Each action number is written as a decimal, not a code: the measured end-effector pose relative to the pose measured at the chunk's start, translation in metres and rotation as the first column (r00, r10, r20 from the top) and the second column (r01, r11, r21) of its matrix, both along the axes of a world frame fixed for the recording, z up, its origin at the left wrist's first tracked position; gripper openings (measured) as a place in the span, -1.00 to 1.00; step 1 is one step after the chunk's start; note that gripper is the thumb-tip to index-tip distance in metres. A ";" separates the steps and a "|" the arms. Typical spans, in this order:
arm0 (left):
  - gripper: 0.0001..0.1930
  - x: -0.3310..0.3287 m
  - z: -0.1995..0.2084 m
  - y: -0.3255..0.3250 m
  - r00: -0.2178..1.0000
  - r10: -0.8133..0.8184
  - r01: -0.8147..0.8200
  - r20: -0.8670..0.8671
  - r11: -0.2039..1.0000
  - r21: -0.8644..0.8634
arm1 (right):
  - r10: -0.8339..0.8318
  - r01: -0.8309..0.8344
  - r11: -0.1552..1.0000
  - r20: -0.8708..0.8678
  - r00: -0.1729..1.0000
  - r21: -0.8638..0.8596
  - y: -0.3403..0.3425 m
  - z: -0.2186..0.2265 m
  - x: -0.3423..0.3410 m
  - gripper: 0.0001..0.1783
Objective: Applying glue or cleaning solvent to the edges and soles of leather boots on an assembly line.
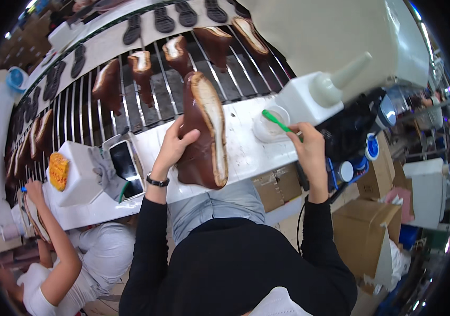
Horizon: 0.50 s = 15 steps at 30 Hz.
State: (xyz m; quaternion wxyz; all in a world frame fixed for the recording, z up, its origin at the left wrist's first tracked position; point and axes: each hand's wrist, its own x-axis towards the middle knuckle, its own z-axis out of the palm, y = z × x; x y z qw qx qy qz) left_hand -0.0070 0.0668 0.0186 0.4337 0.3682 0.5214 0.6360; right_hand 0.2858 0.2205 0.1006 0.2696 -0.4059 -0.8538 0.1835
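A brown leather boot upper is gripped in my left hand, its pale, brown-rimmed underside turned up and to the right. To the right, my right hand is closed round a green-handled brush. The brush reaches over a small round translucent tub on the white bench; its tip is hard to make out. Behind the tub, a white squeeze bottle with a long spout lies tilted.
Several more boot uppers rest on the metal roller rack, with dark soles beyond. A phone and a white block with a yellow sponge occupy the bench at left. A co-worker's arm works there. Cardboard boxes stand right.
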 end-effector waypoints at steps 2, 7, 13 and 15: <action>-0.56 0.014 -0.017 -0.009 0.997 0.041 -0.038 0.065 0.998 -0.043 | -0.047 0.046 0.999 0.080 0.996 0.010 -0.008 -0.019 0.009 -0.88; -0.45 0.057 -0.028 -0.039 0.894 0.130 -0.060 0.429 0.983 -0.174 | -0.157 0.141 0.987 0.295 0.942 0.076 -0.010 -0.050 0.008 -0.89; -0.38 0.084 -0.030 -0.059 0.663 0.129 -0.015 0.738 0.987 -0.159 | -0.086 0.085 0.929 0.013 0.996 -0.361 0.004 -0.061 0.028 -0.82; -0.37 0.091 -0.036 -0.064 0.621 0.122 0.007 0.774 0.987 -0.160 | -0.103 0.024 0.845 -0.119 0.988 -0.534 0.013 -0.082 0.039 -0.77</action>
